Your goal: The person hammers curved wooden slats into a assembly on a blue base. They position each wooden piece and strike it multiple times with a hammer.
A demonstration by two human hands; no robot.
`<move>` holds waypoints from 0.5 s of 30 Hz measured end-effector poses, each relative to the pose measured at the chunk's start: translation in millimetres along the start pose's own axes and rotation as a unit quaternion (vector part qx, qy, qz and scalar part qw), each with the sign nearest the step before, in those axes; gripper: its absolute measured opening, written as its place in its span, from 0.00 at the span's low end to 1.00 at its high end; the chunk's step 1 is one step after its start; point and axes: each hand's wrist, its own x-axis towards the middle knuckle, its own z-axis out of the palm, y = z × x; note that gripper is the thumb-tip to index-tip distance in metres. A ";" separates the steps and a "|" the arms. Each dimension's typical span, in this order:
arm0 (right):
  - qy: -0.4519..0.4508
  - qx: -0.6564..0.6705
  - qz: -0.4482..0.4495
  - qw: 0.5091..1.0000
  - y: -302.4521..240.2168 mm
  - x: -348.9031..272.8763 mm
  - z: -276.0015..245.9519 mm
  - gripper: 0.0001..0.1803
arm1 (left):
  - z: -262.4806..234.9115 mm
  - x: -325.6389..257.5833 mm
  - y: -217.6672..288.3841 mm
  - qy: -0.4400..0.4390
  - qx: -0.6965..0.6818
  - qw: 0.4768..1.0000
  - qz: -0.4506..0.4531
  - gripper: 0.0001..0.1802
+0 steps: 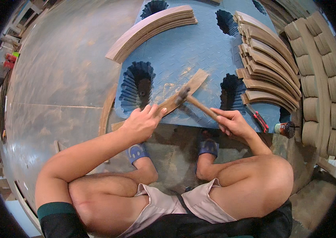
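My left hand (142, 122) presses down on a curved wooden strip (187, 88) that lies across the near edge of a blue plastic pallet (183, 51). My right hand (233, 122) grips the wooden handle of a hammer (193, 102). The hammer's dark metal head rests on the strip, just right of my left fingers. I am squatting, with both knees and blue sandals visible below the hands.
A stack of curved wooden pieces (152, 29) lies at the pallet's far left. Several more curved pieces (269, 63) are piled on its right side. A red-handled cutter (259, 119) and a small dark can (285, 129) lie right of my right hand. Stacked wood blocks (322, 79) stand far right.
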 end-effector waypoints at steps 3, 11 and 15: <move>0.085 0.028 -0.053 0.995 5.8 -0.5 -17.7 0.26 | 0.2 1.1 -0.7 0.003 0.003 1.000 0.002 0.59; 0.175 0.099 -0.075 0.977 4.6 7.9 -33.4 0.27 | 2.6 2.2 -0.5 0.015 0.010 1.000 0.003 0.53; 0.161 0.095 -0.076 0.979 7.0 6.3 -20.0 0.27 | 2.4 1.1 -1.4 0.027 0.010 1.000 0.000 0.51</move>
